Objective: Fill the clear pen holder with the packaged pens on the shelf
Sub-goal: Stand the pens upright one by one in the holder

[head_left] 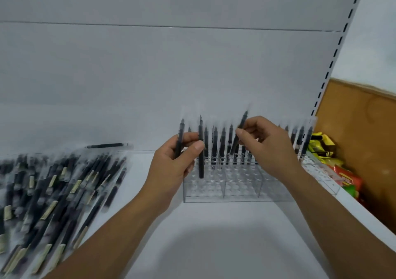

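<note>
White shelf [214, 236], grey back panel [171, 64]: at left lies a blurred heap of black pens in clear sleeves [53, 188], too many to count. Left hand [173, 163] grips two sleeved pens [200, 161] at the clear plastic pen holder [235, 191], its back row partly filled; right hand [265, 146] pinches one pen [242, 121]. Colourful packets [321, 148] and a brown cardboard box [360, 139] sit right.

Only the two arms were in frame: left hand [171, 163] and right hand [265, 146], both bare. Left forearm [111, 225] and right forearm [334, 210] were bare skin right down to the bottom edge, which cut them off. Nails were short and trimmed, seen best on the left thumbnail [198, 148] and the right thumbnail [239, 132]. Wrists were slim. The frame was too soft for finer detail
</note>
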